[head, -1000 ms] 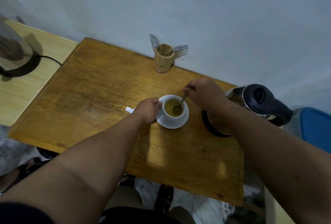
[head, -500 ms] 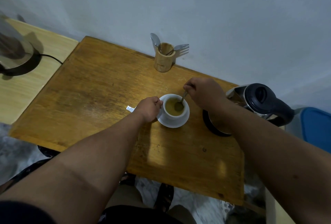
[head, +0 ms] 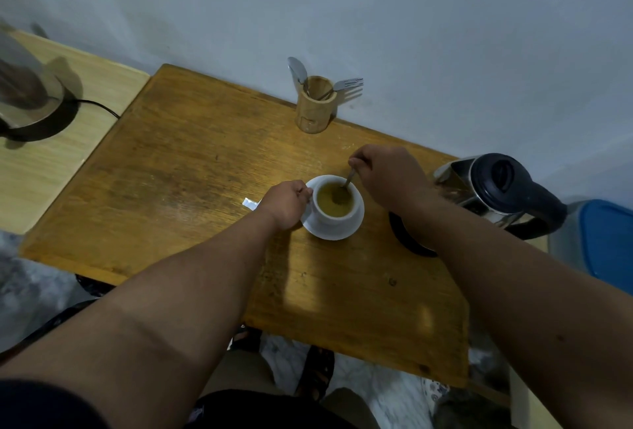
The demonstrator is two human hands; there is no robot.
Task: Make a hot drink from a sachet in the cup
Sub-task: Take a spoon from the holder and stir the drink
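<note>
The white cup (head: pixel 337 204) sits on its saucer (head: pixel 356 228) near the middle of the wooden table (head: pixel 191 168), full of yellow-brown drink. The right hand (head: pixel 387 176), just behind and right of the cup, pinches the spoon (head: pixel 347 183) handle, its bowl down in the liquid: this looks like the stirring step. The left hand (head: pixel 286 204), on the cup's left, is curled closed against its side, steadying it. The torn sachet (head: pixel 249 203) lies just left of that hand. Next, probably: lift the spoon out cleanly, no drips, with the kettle (head: pixel 493 188) close on the cup's right.
</note>
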